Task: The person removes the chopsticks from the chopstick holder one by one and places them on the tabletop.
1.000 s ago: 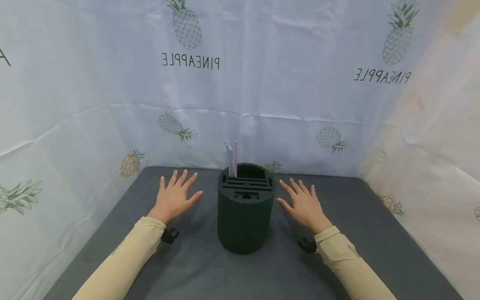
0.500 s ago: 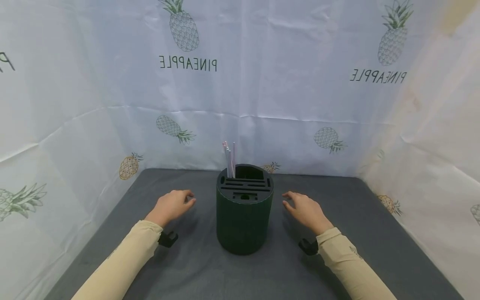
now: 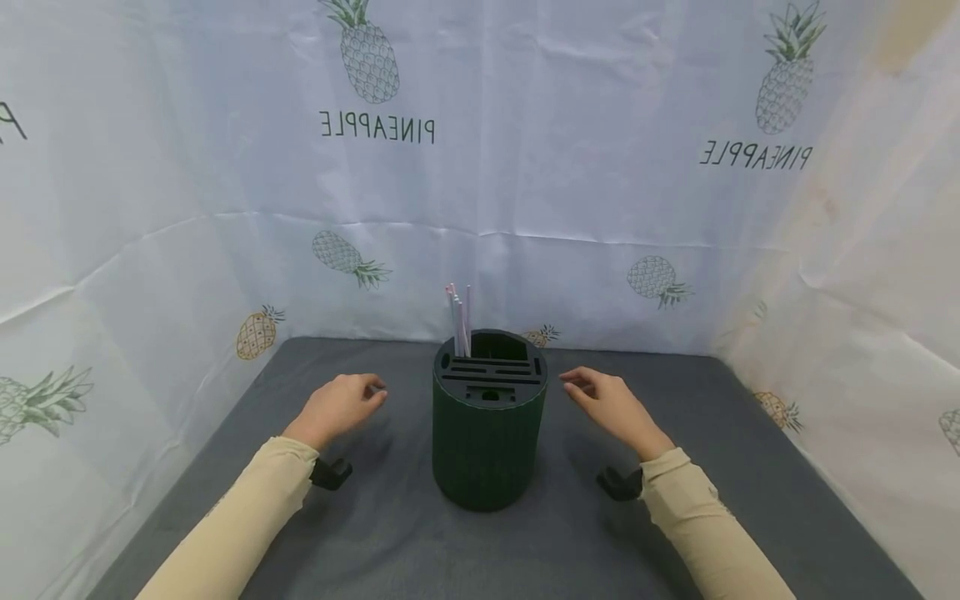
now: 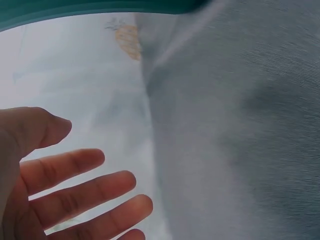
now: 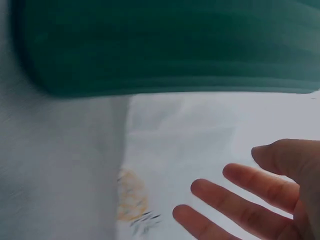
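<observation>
1. Utensil holder [image 3: 486,454], dark green and round, stands upright on the grey table [image 3: 390,542] between my left grip [image 3: 340,408] and my right grip [image 3: 613,408]; both are relaxed, with nothing in them, and visibly apart from the holder.
2. Nearest me, my forearms in pale yellow sleeves [image 3: 232,517] reach forward and slant inward, with a black piece [image 3: 331,474] at the inner side of each wrist.
3. My left grip hangs over the table near the holder's left side, back of the hand up, fingers softly bent; the left wrist view shows thumb and fingers parted.
4. My right grip hovers opposite, fingers curved in toward the holder's top, its thumb likewise clear of the fingers.
5. A second ago all my fingers were straight and fanned wide; now they are drawn in and curved. The holder keeps its place on the table.
6. Slots cross the holder's top, and thin pale sticks [image 3: 459,327] rise from its rear, toward the left.
7. Farthest off hangs a whitish cloth [image 3: 540,175] printed with pineapples, its lettering reversed.
</observation>
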Available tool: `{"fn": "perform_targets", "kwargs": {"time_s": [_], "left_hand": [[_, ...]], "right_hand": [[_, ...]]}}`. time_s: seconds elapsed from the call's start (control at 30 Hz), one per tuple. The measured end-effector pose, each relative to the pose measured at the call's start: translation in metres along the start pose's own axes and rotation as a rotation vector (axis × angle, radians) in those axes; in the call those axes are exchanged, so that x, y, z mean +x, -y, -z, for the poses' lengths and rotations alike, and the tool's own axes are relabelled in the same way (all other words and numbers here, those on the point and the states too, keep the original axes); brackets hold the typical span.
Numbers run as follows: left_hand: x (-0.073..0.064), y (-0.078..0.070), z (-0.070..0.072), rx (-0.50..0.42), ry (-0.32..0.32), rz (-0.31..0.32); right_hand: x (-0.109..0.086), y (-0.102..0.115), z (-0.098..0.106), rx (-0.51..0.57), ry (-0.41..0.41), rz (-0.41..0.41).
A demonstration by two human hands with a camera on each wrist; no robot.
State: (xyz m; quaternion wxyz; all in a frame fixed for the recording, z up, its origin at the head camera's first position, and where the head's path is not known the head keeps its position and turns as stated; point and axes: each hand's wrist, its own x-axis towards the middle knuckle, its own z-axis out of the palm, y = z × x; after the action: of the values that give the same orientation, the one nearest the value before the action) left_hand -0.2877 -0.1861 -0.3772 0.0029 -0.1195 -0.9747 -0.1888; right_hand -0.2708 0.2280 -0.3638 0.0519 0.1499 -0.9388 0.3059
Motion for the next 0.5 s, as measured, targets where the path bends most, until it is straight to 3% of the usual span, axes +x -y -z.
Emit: {"fn": "perform_targets", "kwargs": {"time_s": [0.13,0.27,0.37,0.5], "left_hand": [[0.000,-0.006,0.021,-0.064,-0.022,-0.055],[0.003,-0.023,0.051,-0.163,-0.073,-0.122],[0.008,-0.041,0.074,-0.299,-0.117,-0.173],[0.015,-0.064,0.094,-0.557,-0.159,-0.262]], "right_hand": [[0.004,0.016,0.016,0.184,-0.029,0.061],[0.008,0.034,0.029,0.412,-0.030,0.134],[0.011,0.044,0.031,0.559,0.006,0.161],[0.014,0.052,0.026,0.652,0.058,0.159]]}}
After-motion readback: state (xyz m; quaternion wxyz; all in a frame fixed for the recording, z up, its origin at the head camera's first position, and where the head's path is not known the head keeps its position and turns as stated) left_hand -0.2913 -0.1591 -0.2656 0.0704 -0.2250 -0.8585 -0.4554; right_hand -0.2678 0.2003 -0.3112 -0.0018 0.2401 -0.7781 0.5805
